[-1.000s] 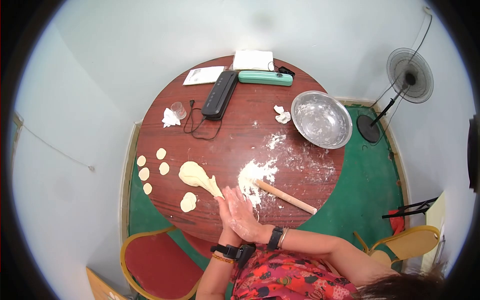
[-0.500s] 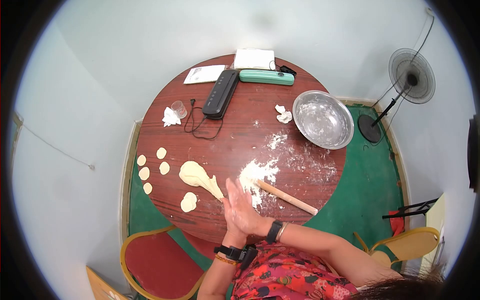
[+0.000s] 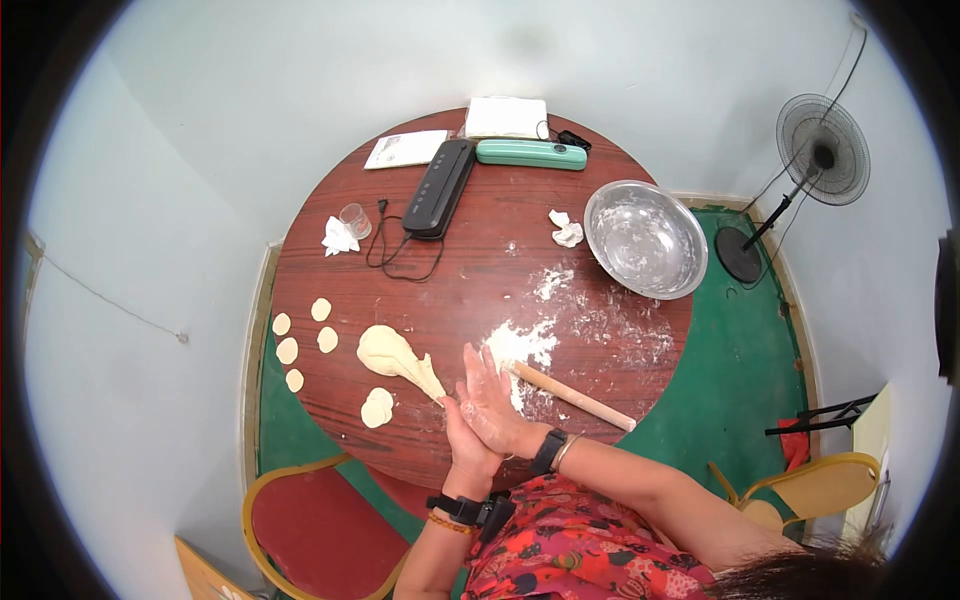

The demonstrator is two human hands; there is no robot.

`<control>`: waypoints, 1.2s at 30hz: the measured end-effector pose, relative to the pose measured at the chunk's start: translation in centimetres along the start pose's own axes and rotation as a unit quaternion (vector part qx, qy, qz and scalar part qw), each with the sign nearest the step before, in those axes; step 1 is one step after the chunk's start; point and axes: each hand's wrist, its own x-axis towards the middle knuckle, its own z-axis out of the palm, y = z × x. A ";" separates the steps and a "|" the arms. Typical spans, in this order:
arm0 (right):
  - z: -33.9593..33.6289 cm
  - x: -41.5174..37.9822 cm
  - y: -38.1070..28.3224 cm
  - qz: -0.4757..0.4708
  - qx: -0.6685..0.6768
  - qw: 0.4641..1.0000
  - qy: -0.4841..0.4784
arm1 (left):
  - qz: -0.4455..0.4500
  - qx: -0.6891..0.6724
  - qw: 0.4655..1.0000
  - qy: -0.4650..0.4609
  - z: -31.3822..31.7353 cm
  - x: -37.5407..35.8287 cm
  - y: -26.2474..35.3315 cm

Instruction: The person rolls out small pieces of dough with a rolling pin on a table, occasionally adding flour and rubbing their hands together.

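Note:
My left hand and my right hand are together near the front of the table. The right hand lies across the left, its floury fingers stretched out. The left thumb points up beside the dough tail; the other left fingers are hidden, and anything between the palms cannot be seen. A pale lump of dough lies just left, drawn out into a narrow tail ending by the left thumb. To the right, a wooden rolling pin rests at a slant, its far end in white flour. Overlapping dough rounds lie below the lump.
Several flat dough rounds lie at the left table edge. A steel basin stands at the right. Farther back are a black vacuum sealer with a cord, a green device and a clear cup. A red chair is at lower left.
My right hand has turned and shifted slightly right and down over the left, and its fingers now show more clearly. The dough and rolling pin stay in place.

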 end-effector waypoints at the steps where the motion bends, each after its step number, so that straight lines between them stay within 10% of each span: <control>1: 0.0 -0.3 0.2 0.016 -0.031 0.999 -0.032 | -0.018 -0.015 1.000 -0.007 0.1 0.0 0.2; 5: 0.0 -3.2 -1.6 -0.013 -0.007 0.997 -0.070 | -0.038 -0.063 0.984 0.165 2.3 -0.1 0.8; 8: 1.9 -1.3 -1.6 -0.042 -0.050 0.998 0.010 | 0.099 0.115 0.988 0.021 2.0 -0.1 -0.8; 21: -2.6 -0.3 2.3 0.058 0.328 0.940 0.076 | -0.177 -0.080 0.980 -0.046 -0.9 0.1 0.2; 33: -4.0 -1.7 6.4 0.160 0.369 0.902 0.156 | -0.164 0.192 0.959 0.128 -7.4 0.6 -0.7; 36: -5.3 -3.6 9.2 0.173 0.138 0.968 0.121 | -0.161 0.247 0.939 0.179 -9.1 0.5 -0.4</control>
